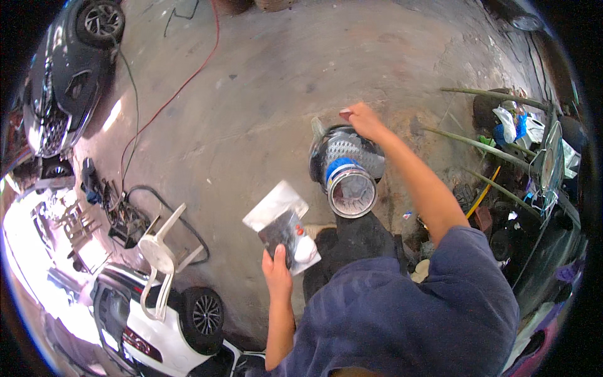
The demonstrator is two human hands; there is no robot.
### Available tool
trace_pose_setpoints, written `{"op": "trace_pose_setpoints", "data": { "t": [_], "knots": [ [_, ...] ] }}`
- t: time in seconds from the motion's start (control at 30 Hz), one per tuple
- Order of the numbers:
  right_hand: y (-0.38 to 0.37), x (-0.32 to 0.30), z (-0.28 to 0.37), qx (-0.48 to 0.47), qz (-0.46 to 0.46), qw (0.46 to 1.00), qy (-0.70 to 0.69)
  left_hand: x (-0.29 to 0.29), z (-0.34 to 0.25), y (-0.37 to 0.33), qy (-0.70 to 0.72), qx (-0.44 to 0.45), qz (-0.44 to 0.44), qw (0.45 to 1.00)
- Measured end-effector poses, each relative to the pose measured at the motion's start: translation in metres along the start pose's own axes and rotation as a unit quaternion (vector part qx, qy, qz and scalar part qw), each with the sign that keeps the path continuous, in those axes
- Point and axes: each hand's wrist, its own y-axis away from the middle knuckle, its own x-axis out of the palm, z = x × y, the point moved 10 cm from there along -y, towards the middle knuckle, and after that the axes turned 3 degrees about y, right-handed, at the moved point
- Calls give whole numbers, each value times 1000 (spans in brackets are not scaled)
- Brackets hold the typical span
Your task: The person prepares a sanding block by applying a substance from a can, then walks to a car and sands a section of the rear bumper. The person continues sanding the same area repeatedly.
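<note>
In your left hand you hold a flat dark printed sheet, with the thumb lying over its lower corner. A white sheet shows beyond its far edge; whether the two are joined, I cannot tell. They are above the concrete floor, to the left of your knees. I judge them light, thin and rather flexible, easy to crease, and perhaps slippery if the surface is plastic. The near edge, where your thumb already is, seems a good place to hold, with the fingers supporting from below.

Your right hand is over the far side of a round black container, with the fingers curled. Something small and reddish shows at the fingertips, but I cannot tell if it is held.

The metal can with a blue band is in front of this container, its round end toward you. It should be stiff and smooth, its weight I cannot judge; the side wall looks the safest place for a full-hand hold.
</note>
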Motion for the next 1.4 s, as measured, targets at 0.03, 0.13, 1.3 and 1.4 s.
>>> {"op": "trace_pose_setpoints", "data": {
  "t": [0.03, 0.13, 1.3, 1.4],
  "knots": [
    [-8, 34, -43, 87, 63, 994, -9, -5, 5, -2, -32, -5, -1, 999],
    [-6, 97, -96, 87, 31, 995, -24, -10, 8, 5, -65, -21, -34, 997],
    [152, 373, 341, 13, 278, 922, 271, -429, -213, -40, 22, 233, 17, 972],
    [97, 409, 368, -34, 331, 912, 240, -500, -196, -61, 104, 224, -11, 969]
  ]
}}
